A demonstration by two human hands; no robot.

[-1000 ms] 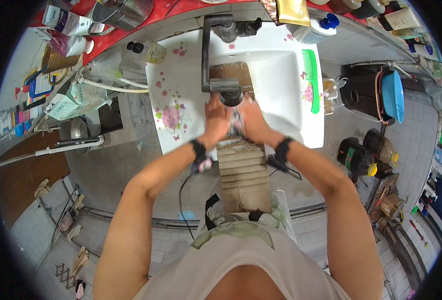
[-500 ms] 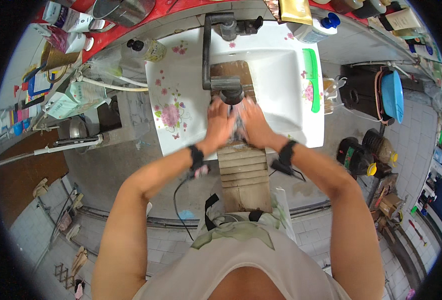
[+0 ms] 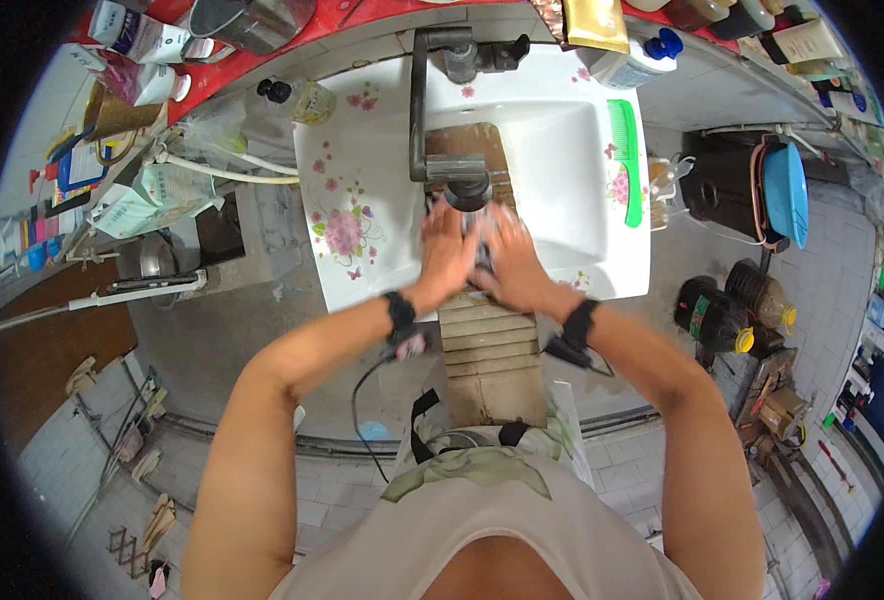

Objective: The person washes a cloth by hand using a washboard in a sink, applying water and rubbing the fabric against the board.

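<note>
A wooden washboard [image 3: 490,352] leans out of the white sink [image 3: 387,95], its ridged lower end against my body. My left hand [image 3: 449,252] and my right hand [image 3: 512,258] lie side by side on its upper part, directly below the black faucet [image 3: 467,185]. Both hands have stretched fingers and press down on the board. Between and under them shows a small dark grey, wet-looking thing [image 3: 480,255], too blurred and covered to name. The faucet head hides some of the fingertips.
A green comb [image 3: 626,165] lies on the sink's right rim. A pump bottle [image 3: 304,100] stands at the back left, a white bottle with a blue cap [image 3: 640,60] at the back right. Dark jugs with yellow caps [image 3: 714,315] stand on the right.
Both hands have shifted slightly toward me along the washboard, with some blur. The whole view has moved a few pixels; the sink and the things around it stay in place.
</note>
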